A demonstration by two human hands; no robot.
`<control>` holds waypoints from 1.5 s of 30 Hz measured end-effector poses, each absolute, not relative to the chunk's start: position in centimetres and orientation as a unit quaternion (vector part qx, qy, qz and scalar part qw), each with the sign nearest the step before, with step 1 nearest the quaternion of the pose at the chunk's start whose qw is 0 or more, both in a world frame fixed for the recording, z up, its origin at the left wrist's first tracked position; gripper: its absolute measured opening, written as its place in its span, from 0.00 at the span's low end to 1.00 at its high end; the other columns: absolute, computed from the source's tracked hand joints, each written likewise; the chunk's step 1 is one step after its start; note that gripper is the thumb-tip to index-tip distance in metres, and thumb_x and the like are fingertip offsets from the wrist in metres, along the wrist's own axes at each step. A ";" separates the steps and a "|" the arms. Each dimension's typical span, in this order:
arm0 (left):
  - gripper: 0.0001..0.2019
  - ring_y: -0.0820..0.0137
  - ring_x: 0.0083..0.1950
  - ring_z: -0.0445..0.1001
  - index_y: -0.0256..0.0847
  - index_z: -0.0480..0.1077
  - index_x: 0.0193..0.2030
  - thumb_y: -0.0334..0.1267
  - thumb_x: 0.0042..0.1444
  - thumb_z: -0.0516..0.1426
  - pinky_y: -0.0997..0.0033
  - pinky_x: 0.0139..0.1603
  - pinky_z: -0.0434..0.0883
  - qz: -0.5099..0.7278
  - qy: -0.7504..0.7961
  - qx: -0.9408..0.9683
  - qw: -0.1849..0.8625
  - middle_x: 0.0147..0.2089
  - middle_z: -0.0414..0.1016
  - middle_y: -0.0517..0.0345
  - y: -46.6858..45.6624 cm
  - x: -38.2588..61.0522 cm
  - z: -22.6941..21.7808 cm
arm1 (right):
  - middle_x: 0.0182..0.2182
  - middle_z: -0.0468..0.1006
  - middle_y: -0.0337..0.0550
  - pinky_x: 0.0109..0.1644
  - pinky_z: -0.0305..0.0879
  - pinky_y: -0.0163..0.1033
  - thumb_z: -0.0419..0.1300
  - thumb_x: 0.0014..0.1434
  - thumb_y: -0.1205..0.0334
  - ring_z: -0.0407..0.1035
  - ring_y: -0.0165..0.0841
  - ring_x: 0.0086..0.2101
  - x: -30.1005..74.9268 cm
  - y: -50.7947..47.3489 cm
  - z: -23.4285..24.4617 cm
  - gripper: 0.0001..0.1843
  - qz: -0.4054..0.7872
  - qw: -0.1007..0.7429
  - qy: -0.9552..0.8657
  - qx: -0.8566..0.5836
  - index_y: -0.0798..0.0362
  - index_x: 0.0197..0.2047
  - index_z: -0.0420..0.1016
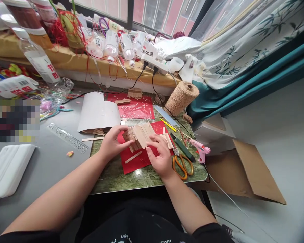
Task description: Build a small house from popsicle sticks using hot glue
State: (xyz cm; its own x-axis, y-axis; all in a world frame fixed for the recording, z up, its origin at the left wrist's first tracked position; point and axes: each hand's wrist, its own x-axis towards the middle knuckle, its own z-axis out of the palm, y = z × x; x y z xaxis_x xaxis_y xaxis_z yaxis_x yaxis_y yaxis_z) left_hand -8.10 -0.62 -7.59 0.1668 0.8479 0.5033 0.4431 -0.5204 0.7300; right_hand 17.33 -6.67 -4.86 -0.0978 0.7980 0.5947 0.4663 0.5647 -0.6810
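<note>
Between my two hands is a small box-like model built of wooden craft sticks (142, 134), tilted above a red sheet (131, 167). My left hand (114, 140) grips its left side, thumb in front and fingers behind. On its right side, the fingers of my right hand (160, 153) are bent against the lower right edge. A loose craft stick (133, 157) lies on the red sheet below the model. More sticks show just right of my right hand, partly covered by it. Scissors with orange handles (182, 166) lie close to my right wrist.
A pink glue gun (200, 150) stands at the table's right edge, its cord hanging down. A dark green pen-like tool (182, 147) and a yellow pen (168, 125) lie nearby. Behind are a twine spool (183, 98), a curled white sheet (98, 113) and a second red sheet (144, 109).
</note>
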 end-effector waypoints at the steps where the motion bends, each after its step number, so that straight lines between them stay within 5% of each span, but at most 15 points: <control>1: 0.22 0.59 0.56 0.81 0.45 0.74 0.57 0.48 0.60 0.71 0.55 0.61 0.78 0.471 0.440 0.735 0.210 0.55 0.82 0.51 -0.6 -8.1 -7.7 | 0.59 0.82 0.49 0.72 0.71 0.64 0.65 0.71 0.64 0.73 0.47 0.64 17.6 -6.5 -4.7 0.17 0.162 0.507 -0.725 -0.437 0.40 0.60 0.81; 4: 0.23 0.58 0.57 0.81 0.46 0.74 0.59 0.47 0.61 0.71 0.54 0.62 0.78 0.464 0.442 0.742 0.197 0.57 0.82 0.51 -0.5 -8.1 -7.7 | 0.59 0.82 0.48 0.69 0.73 0.61 0.65 0.72 0.63 0.75 0.45 0.60 18.5 -6.0 -4.1 0.21 0.164 0.473 -0.750 -0.432 0.39 0.65 0.79; 18: 0.26 0.54 0.60 0.81 0.48 0.73 0.62 0.47 0.60 0.71 0.47 0.63 0.78 0.461 0.407 0.774 0.151 0.59 0.82 0.48 -0.8 -7.5 -7.0 | 0.50 0.85 0.43 0.62 0.75 0.56 0.70 0.69 0.61 0.76 0.43 0.53 21.0 -5.2 -1.4 0.03 0.213 0.416 -0.768 -0.438 0.43 0.42 0.86; 28: 0.23 0.55 0.58 0.81 0.45 0.74 0.58 0.50 0.60 0.70 0.50 0.63 0.77 0.450 0.460 0.750 0.152 0.56 0.82 0.49 -1.1 -7.1 -7.5 | 0.53 0.82 0.49 0.61 0.69 0.58 0.55 0.75 0.61 0.73 0.47 0.52 19.4 -5.5 -3.3 0.09 0.097 0.373 -0.804 -0.452 0.46 0.45 0.77; 38: 0.22 0.59 0.54 0.80 0.43 0.74 0.57 0.50 0.62 0.68 0.53 0.61 0.77 0.456 0.479 0.729 0.176 0.52 0.81 0.50 -1.0 -7.0 -7.3 | 0.42 0.79 0.45 0.53 0.78 0.50 0.50 0.80 0.48 0.77 0.38 0.43 19.0 -5.5 -2.8 0.14 0.214 0.609 -0.627 -0.437 0.45 0.47 0.70; 43: 0.22 0.58 0.55 0.81 0.43 0.74 0.57 0.49 0.61 0.69 0.52 0.61 0.78 0.463 0.468 0.738 0.150 0.54 0.81 0.47 -1.1 -7.5 -7.2 | 0.27 0.74 0.38 0.39 0.77 0.44 0.52 0.79 0.43 0.73 0.34 0.30 21.0 -4.9 -3.3 0.24 0.321 0.639 -0.517 -0.470 0.46 0.35 0.73; 45: 0.23 0.56 0.58 0.81 0.44 0.73 0.58 0.49 0.61 0.69 0.49 0.63 0.78 0.462 0.453 0.749 0.143 0.57 0.82 0.46 -1.2 -7.6 -7.1 | 0.37 0.81 0.42 0.47 0.80 0.47 0.62 0.73 0.40 0.79 0.38 0.40 21.7 -4.2 -4.1 0.17 0.318 0.631 -0.516 -0.485 0.44 0.48 0.80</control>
